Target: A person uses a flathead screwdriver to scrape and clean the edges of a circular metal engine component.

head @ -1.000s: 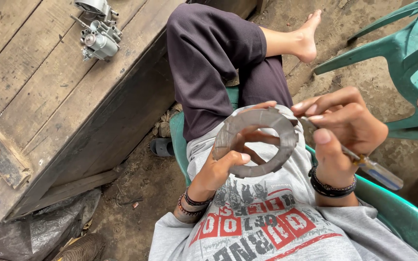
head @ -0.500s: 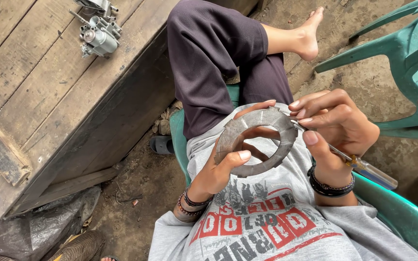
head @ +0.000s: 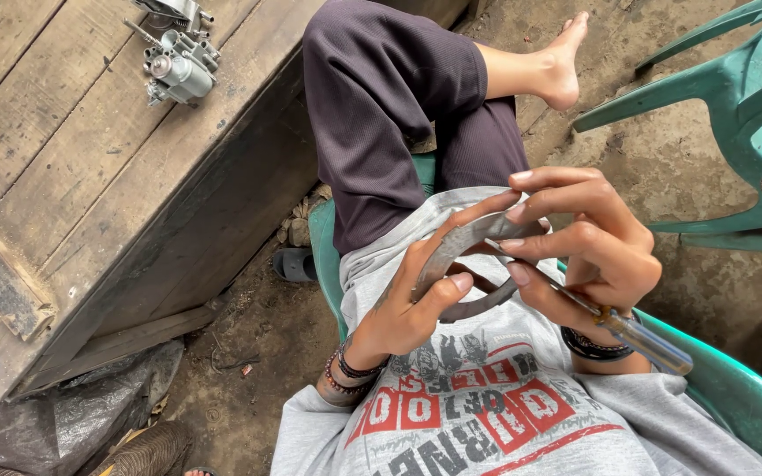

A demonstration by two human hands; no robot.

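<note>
I sit in a green plastic chair [head: 734,397] with my legs crossed, and I hold a curved grey metal part [head: 465,242] in front of my chest, above my grey printed shirt [head: 487,414]. My left hand [head: 412,300] is grasping this part: the thumb presses on its near edge and the fingers go around it from behind. My right hand [head: 588,247] is closed around a screwdriver [head: 610,322] with a clear yellowish handle; the handle sticks out toward my right side, and the shaft goes under my fingers to the curved part. Its tip is hidden, so I cannot tell where exactly it touches. On my left is a wooden tabletop [head: 72,167], and a small metal carburettor [head: 178,66] lies on its far part, well apart from my hands.
</note>
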